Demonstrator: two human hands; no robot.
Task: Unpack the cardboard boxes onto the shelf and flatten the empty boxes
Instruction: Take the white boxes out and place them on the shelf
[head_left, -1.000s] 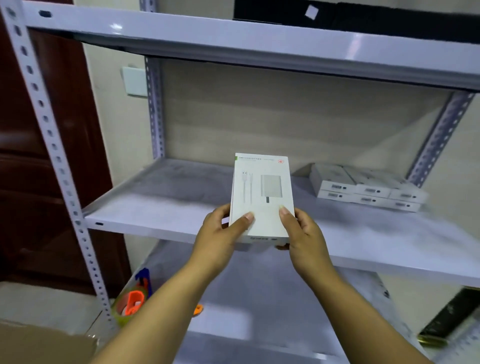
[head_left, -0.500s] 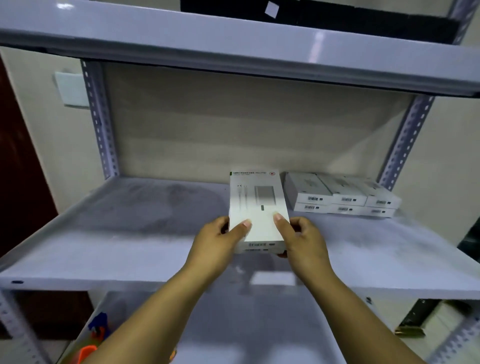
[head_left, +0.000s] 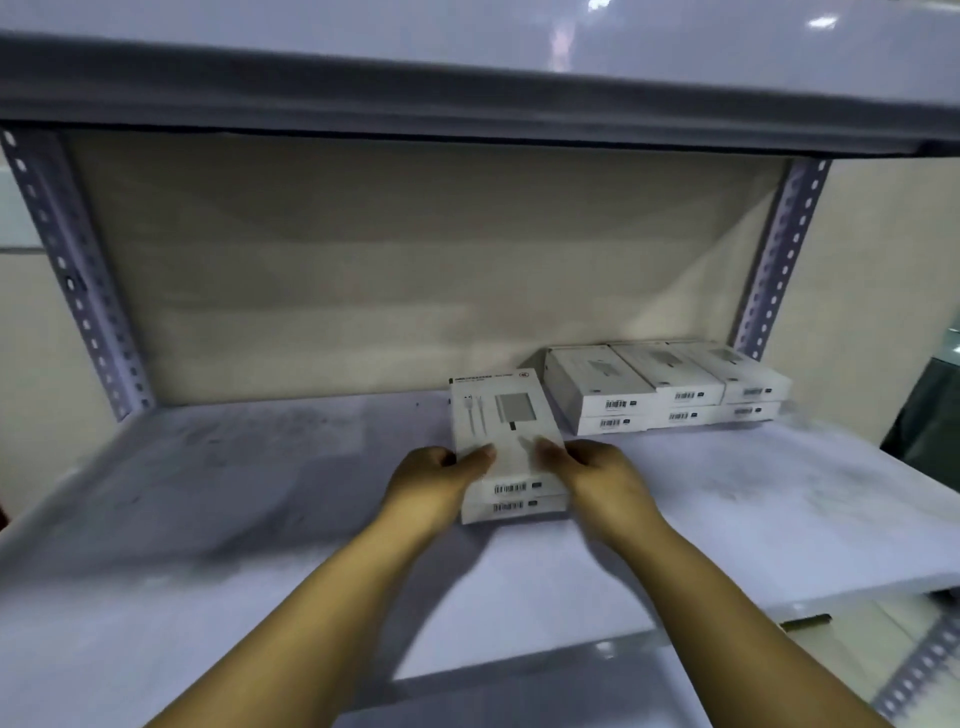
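Note:
Two stacked white product boxes (head_left: 501, 431) with a cable and charger printed on top lie flat on the grey shelf board (head_left: 234, 483). My left hand (head_left: 434, 486) grips the stack's left side, thumb on top. My right hand (head_left: 597, 475) grips its right side the same way. Barcode labels on the near ends face me. Just to the right, at the back, a neat block of several identical white boxes (head_left: 665, 387) sits two layers high.
The upper shelf board (head_left: 467, 78) hangs low overhead. Perforated metal posts stand at the back left (head_left: 78, 291) and back right (head_left: 779, 260). A beige back panel (head_left: 389, 260) closes the rear. A lower shelf (head_left: 519, 691) shows beneath.
Both hands carried the stack forward and down from upright at the shelf's front edge to lying flat on the board beside the stored boxes. The camera moved closer.

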